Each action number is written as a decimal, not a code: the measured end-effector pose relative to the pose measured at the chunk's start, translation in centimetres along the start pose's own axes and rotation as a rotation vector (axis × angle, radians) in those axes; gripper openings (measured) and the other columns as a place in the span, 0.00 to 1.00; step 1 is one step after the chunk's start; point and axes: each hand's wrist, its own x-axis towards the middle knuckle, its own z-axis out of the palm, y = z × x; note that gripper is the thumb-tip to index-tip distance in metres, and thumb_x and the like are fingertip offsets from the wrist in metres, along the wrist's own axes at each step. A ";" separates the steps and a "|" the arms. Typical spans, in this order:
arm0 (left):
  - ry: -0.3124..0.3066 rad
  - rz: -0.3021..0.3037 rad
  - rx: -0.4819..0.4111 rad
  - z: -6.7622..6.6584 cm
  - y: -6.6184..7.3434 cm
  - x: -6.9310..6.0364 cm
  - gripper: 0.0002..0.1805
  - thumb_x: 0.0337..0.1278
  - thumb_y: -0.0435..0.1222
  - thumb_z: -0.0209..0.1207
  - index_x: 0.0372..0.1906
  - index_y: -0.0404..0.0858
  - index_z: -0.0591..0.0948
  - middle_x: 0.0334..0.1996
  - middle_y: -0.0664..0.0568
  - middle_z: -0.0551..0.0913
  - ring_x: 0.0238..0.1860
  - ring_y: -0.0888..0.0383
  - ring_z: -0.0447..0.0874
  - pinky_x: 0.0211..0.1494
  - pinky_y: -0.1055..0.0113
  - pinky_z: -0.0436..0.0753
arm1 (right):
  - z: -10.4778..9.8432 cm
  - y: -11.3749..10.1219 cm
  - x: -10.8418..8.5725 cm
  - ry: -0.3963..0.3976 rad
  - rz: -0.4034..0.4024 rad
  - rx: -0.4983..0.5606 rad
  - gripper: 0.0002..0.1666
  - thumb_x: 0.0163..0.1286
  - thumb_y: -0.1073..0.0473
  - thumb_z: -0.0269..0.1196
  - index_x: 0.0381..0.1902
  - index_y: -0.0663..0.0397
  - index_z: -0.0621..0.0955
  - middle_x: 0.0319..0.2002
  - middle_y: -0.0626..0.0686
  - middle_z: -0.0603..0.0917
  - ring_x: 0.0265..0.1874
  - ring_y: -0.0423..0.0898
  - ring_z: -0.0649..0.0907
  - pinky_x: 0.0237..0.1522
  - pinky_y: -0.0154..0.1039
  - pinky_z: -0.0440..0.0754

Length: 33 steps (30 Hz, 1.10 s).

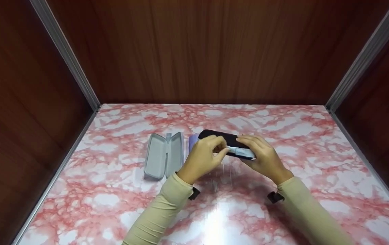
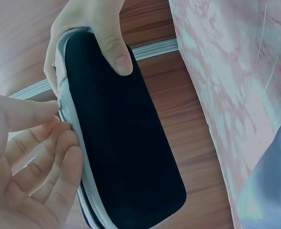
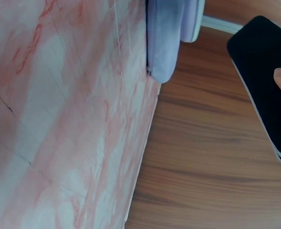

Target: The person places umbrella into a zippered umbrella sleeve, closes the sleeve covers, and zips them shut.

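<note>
Above the table, my right hand (image 1: 262, 154) grips one end of a black zippered pencil case (image 1: 228, 137), with the thumb lying across its dark flat face in the left wrist view. Along the case's pale side runs a zip (image 2: 71, 107). My left hand (image 1: 203, 156) pinches at this edge between thumb and forefinger, and the other fingers are bent beside the case (image 2: 126, 143). Whatever small part sits between those fingertips is mostly hidden. In the right wrist view the case (image 3: 264, 62) is cut off by the frame's right edge.
A grey hard case (image 1: 156, 156) stands opened out on the pink-and-white marbled table (image 1: 106, 200), left of my hands. Beside it, partly behind my left hand, is a lavender case (image 1: 192, 141). Brown wood-grain panels (image 1: 194, 51) enclose the table at the back and sides.
</note>
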 end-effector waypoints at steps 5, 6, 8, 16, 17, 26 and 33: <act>0.002 -0.010 -0.001 0.0 -0.1 0.0 0.06 0.60 0.34 0.67 0.31 0.40 0.81 0.28 0.55 0.80 0.31 0.62 0.80 0.37 0.73 0.78 | 0.1 0.1 0.1 0.013 0.000 0.014 0.40 0.49 0.69 0.78 0.62 0.56 0.79 0.57 0.59 0.82 0.57 0.54 0.80 0.65 0.36 0.70; 0.004 -0.011 0.002 -0.1 -0.1 0.0 0.06 0.60 0.34 0.67 0.31 0.40 0.81 0.28 0.55 0.80 0.31 0.62 0.80 0.37 0.74 0.78 | 0.1 0.1 0.1 0.016 -0.002 0.016 0.40 0.49 0.69 0.78 0.62 0.57 0.79 0.56 0.59 0.82 0.57 0.55 0.80 0.65 0.37 0.70; 0.007 -0.011 0.007 -0.1 -0.1 0.0 0.06 0.60 0.34 0.67 0.31 0.40 0.81 0.28 0.55 0.80 0.32 0.62 0.80 0.38 0.74 0.78 | 0.2 0.1 0.2 0.018 -0.006 0.018 0.40 0.49 0.69 0.78 0.62 0.57 0.79 0.56 0.59 0.82 0.57 0.55 0.80 0.65 0.37 0.71; -0.004 -0.034 0.002 -0.5 -0.2 -0.2 0.06 0.62 0.34 0.66 0.32 0.40 0.80 0.30 0.54 0.79 0.32 0.62 0.80 0.37 0.74 0.78 | 0.2 0.3 -0.1 0.023 0.004 0.025 0.39 0.49 0.69 0.78 0.62 0.57 0.80 0.56 0.59 0.83 0.57 0.55 0.80 0.65 0.38 0.70; -0.010 -0.038 0.003 -0.5 -0.2 -0.2 0.06 0.62 0.34 0.66 0.32 0.39 0.80 0.30 0.54 0.79 0.32 0.61 0.80 0.37 0.74 0.78 | 0.2 0.3 -0.1 0.026 0.006 0.027 0.39 0.49 0.69 0.78 0.61 0.57 0.80 0.55 0.59 0.83 0.57 0.55 0.80 0.65 0.38 0.70; -0.009 -0.038 0.058 -0.6 0.0 -0.3 0.06 0.63 0.34 0.64 0.32 0.40 0.78 0.29 0.54 0.75 0.32 0.61 0.75 0.35 0.72 0.75 | 0.2 0.3 -0.1 0.032 0.018 0.033 0.37 0.50 0.68 0.77 0.61 0.57 0.80 0.56 0.57 0.83 0.56 0.56 0.80 0.65 0.39 0.71; 0.013 -0.029 0.077 -0.7 -0.2 -0.4 0.08 0.66 0.34 0.62 0.32 0.39 0.75 0.28 0.53 0.72 0.30 0.61 0.71 0.33 0.70 0.72 | 0.0 0.2 0.0 0.022 0.025 0.027 0.39 0.51 0.69 0.77 0.62 0.56 0.79 0.58 0.56 0.82 0.57 0.55 0.80 0.65 0.38 0.70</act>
